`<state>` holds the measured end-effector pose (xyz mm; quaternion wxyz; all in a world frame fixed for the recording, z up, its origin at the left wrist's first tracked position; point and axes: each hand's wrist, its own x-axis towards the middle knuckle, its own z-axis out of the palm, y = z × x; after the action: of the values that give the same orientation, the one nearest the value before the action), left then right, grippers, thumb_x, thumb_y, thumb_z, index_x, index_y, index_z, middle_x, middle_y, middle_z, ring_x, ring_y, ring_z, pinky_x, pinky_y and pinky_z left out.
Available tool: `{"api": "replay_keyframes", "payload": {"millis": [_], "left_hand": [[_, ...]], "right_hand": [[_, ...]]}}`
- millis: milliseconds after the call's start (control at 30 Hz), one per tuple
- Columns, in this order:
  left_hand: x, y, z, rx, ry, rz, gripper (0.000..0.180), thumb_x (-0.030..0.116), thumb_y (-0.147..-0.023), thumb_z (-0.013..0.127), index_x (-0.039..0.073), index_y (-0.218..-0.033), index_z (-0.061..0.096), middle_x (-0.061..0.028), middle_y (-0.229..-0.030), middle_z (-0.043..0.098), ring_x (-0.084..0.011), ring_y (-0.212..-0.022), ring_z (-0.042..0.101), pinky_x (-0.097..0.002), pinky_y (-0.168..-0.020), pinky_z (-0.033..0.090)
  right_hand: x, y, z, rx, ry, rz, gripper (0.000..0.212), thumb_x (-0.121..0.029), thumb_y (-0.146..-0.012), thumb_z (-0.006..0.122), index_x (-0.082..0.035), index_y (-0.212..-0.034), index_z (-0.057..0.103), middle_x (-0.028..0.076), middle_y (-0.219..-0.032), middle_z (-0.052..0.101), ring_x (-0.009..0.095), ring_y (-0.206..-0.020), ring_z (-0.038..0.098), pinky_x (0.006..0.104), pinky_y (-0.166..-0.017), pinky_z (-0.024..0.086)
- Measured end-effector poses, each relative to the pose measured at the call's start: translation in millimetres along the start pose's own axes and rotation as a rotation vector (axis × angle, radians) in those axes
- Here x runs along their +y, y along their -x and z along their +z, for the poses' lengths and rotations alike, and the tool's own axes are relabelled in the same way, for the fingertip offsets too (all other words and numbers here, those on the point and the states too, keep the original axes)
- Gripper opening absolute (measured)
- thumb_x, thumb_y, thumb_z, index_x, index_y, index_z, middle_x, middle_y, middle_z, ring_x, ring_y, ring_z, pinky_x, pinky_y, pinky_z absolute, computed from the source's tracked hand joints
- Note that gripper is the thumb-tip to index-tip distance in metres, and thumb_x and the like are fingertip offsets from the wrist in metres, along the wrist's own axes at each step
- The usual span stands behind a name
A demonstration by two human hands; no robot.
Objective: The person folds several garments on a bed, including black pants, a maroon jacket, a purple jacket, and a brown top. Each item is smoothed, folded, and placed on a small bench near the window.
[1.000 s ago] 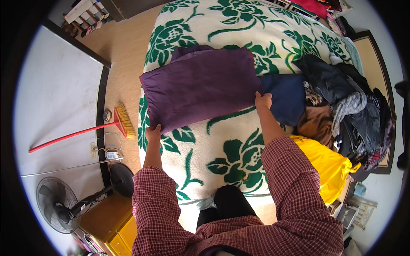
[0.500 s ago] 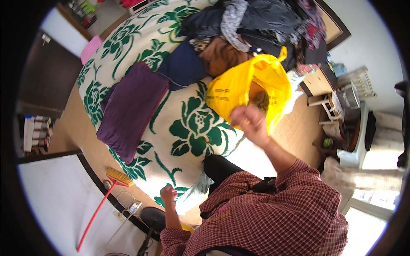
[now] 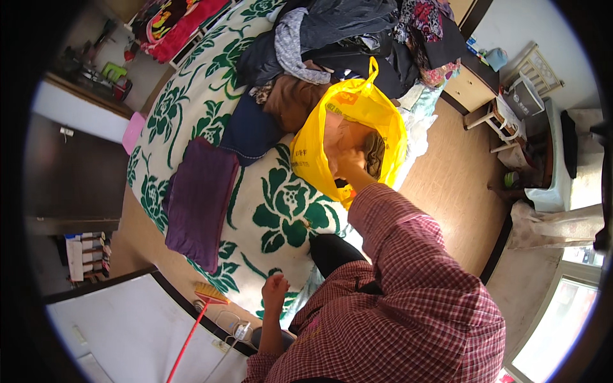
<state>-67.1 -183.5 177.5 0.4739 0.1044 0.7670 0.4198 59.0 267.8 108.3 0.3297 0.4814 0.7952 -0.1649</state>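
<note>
A yellow plastic bag (image 3: 306,143) stands with its mouth wide on the bed. My right hand (image 3: 350,166) reaches inside it, fingers curled in against a peach-brown cloth (image 3: 345,135). What those fingers grip is hard to make out. Dark, crumpled cloth (image 3: 375,153) also lies in the bag, right of my hand. My left hand (image 3: 274,290) hangs low by the bed's near edge, loosely closed, with nothing visible in it. A folded purple cloth (image 3: 201,204) lies on the bed left of the bag, beside a navy garment (image 3: 252,127).
The bed carries a white blanket (image 3: 246,252) with green flowers. Behind the bag is a heap of dark clothes (image 3: 348,32). A red-handled broom (image 3: 211,293) leans at lower left. A white chair (image 3: 495,118) stands by a drawer cabinet (image 3: 469,86) at right.
My right hand has gone from the bag's near rim down into its mouth. My left hand stays low by the bed. The whole view has shifted and turned slightly.
</note>
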Motion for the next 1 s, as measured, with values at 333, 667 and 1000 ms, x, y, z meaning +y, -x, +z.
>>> {"api": "replay_keyframes", "payload": {"millis": [333,667,1000], "left_hand": [[9.2,-16.2,-19.0,0.025,-0.056,-0.126,0.023,0.011,-0.085,0.061,-0.004,-0.102,0.059,-0.006,-0.079,0.063,-0.0131,-0.068,0.062,-0.0241,-0.063,0.05],[26.0,-27.5,-13.5,0.028,-0.033,-0.015,0.022,0.011,-0.085,0.062,-0.003,-0.102,0.059,-0.0074,-0.081,0.064,-0.0131,-0.07,0.062,-0.0247,-0.062,0.05],[166.5,-2.6,24.6,-0.44,0.378,0.359,0.045,0.03,-0.092,0.059,0.001,-0.125,0.049,-0.0105,-0.107,0.061,-0.0206,-0.096,0.061,-0.0328,-0.08,0.052]], "right_hand": [[-14.1,-51.9,51.6,0.346,-0.13,-0.111,0.035,-0.023,-0.09,0.045,-0.009,-0.121,0.054,0.015,-0.127,0.054,0.04,-0.116,0.05,0.0536,-0.096,0.034],[108.0,49.0,-67.5,0.198,-1.484,-0.304,0.023,-0.022,-0.088,0.06,-0.001,-0.096,0.064,0.004,-0.081,0.06,0.014,-0.075,0.056,0.0303,-0.071,0.046],[51.4,279.5,-220.6,0.326,-1.862,-1.04,0.038,-0.023,-0.09,0.062,0.004,-0.115,0.058,0.012,-0.101,0.065,0.02,-0.089,0.064,0.0321,-0.085,0.051]]}}
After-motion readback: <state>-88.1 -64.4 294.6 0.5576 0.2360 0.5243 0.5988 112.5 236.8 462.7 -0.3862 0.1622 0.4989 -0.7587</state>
